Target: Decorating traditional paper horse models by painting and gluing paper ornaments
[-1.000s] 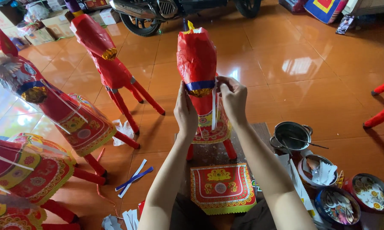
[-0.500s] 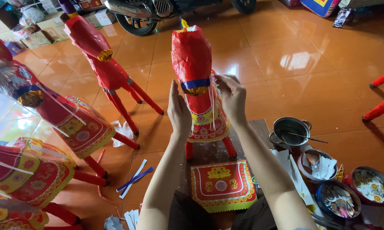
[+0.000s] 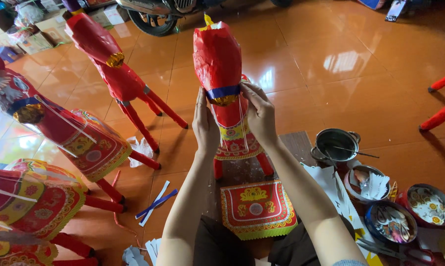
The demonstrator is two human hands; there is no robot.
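orange glossy floor tiles (image 3: 380, 98) everywhere, with a motorbike wheel (image 3: 156, 22) parked at the far edge. the red paper horse (image 3: 217, 59) stands upright on the floor right in front of the person, on its thin red legs. both hands are up at its neck: the left hand (image 3: 205, 125) lies flat along the left side, and the right hand (image 3: 259, 113) has its fingers pinched on the blue-and-gold collar band (image 3: 224, 93). so the left grip is open and just steadying, while the right is closed on the band.

looks super light and crinkly to me, thin paper over a frame, easy to dent or tear. i'd hold it by the neck or legs, not the paper skin.

finished horses (image 3: 79, 133) stand to the left, a decorated paper saddle cloth (image 3: 257, 209) lies by the knees, and a small metal pot (image 3: 337, 143) plus tins of paper cutouts (image 3: 409, 212) sit on the right.
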